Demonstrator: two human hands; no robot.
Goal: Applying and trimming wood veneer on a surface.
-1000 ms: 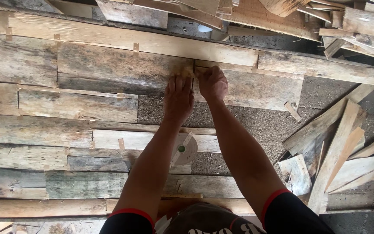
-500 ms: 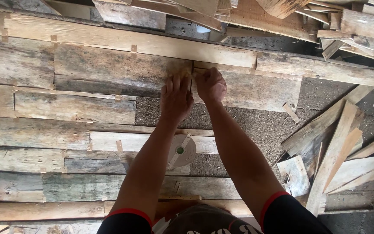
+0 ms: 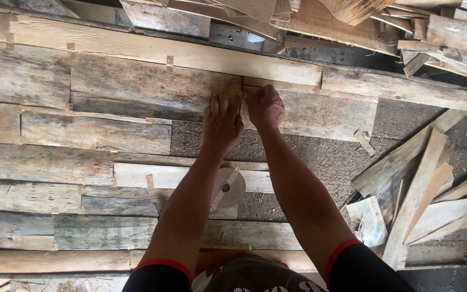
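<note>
Weathered boards are laid edge to edge far left of the hands, grey and pale mixed, covering most of the surface. Small tape strips are seen bridging several seams up and left of the hands.

A dark board runs just left of the left hand and ends under its fingertips. The left hand is laid flat, fingers together and stretched, palm down across the board end and the bare felt below it. Nothing is grasped by it.

A tape roll with a green core lies below the left hand, between the forearms, partly hidden by the left forearm. A loose strip sticks off it.

The joint between the dark board and the next one sits right between the two hands, at the fingertips. A long pale board runs just above both hands.

The right hand is curled, fingers tucked down onto the joint, touching the left hand's fingers. Whether anything is pinched cannot be told.

A grey board extends right from the right hand. A small offcut lies on the felt further right. Loose slats are piled well right and below; a scrap heap lies above right.
</note>
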